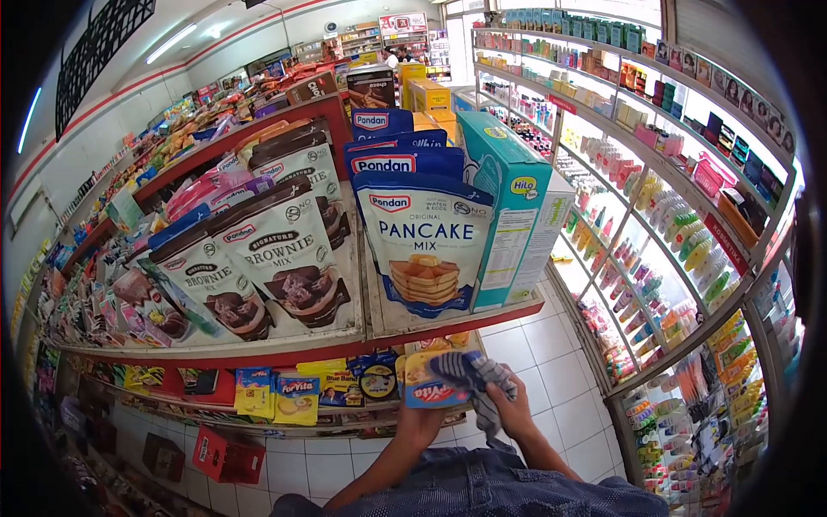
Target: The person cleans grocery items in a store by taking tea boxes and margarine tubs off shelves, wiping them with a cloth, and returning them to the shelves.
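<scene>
My left hand grips the lower edge of a yellow and blue ForVita packet, which is turned upside down. My right hand holds a striped grey-blue cloth, part of it lying against the packet's right side. Both hands are low in front of me, just below the shelf edge. Above them stands a blue and white Pondan pancake mix pouch, beside a teal HiLo box. More ForVita packets rest on the lower shelf to the left.
Brownie mix pouches fill the upper shelf at left, its red edge running above the hands. Red boxes sit low at left. Glass-fronted shelves line the right, beyond white floor tiles. People are far back.
</scene>
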Demonstrator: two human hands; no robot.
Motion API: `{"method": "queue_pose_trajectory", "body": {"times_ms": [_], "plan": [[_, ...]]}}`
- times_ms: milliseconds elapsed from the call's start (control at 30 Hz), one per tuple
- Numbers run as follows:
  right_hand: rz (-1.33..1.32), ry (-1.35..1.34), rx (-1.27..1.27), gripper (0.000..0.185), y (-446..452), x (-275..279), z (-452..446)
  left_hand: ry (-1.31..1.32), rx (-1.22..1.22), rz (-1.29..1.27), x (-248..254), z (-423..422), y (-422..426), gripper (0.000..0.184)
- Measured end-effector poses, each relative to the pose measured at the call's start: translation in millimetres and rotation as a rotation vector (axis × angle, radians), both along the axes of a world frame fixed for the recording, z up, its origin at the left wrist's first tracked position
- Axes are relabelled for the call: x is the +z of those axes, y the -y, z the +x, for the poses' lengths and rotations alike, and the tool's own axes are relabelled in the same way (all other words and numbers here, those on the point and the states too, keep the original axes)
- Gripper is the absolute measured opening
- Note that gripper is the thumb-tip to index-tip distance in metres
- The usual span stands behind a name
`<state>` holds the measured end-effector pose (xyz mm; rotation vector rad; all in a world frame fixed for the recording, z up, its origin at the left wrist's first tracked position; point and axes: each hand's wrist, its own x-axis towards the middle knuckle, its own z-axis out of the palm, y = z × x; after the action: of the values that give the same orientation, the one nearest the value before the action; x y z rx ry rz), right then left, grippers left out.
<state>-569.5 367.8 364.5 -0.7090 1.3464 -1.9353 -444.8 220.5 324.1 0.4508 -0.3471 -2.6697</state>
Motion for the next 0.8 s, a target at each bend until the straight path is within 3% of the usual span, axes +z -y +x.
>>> {"method": "queue_pose_trajectory", "body": {"times_ms": [100,200,233,267,333,467,533,567,700,800], "plan": [[0.038,0.318,-0.354,0.044,24,-16,14,-0.032,0.011,0.028,1,-7,-14,0.046],[-0.024,0.361,-0.289,0.051,21,-12,23,0.043,0.125,-0.114,25,-8,-19,0.054],[0.008,0.266,-0.216,0.055,14,-16,22,0.188,0.225,-0.797,19,-8,-17,0.058],[0.012,0.264,-0.218,0.055,9,-14,23,0.187,0.224,-0.792,22,-6,-16,0.058],[0.182,0.192,-0.128,0.055,0,-8,25,0.101,0.151,-0.455,27,-4,-16,0.056],[0.193,0.168,-0.179,0.045,-3,2,5,0.000,0.055,-0.352,13,-2,-22,0.059],[0.167,0.046,-0.295,0.035,0,7,-2,0.285,-0.105,-0.455,16,-4,-26,0.049],[0.161,0.002,-0.311,0.035,1,12,-4,0.397,-0.210,-0.443,22,-4,-26,0.055],[0.170,-0.027,-0.355,0.034,6,10,4,0.435,-0.044,-0.466,20,-5,-35,0.066],[0.226,-0.015,-0.281,0.036,7,9,16,0.436,0.142,-0.608,29,-13,-36,0.060]]}}
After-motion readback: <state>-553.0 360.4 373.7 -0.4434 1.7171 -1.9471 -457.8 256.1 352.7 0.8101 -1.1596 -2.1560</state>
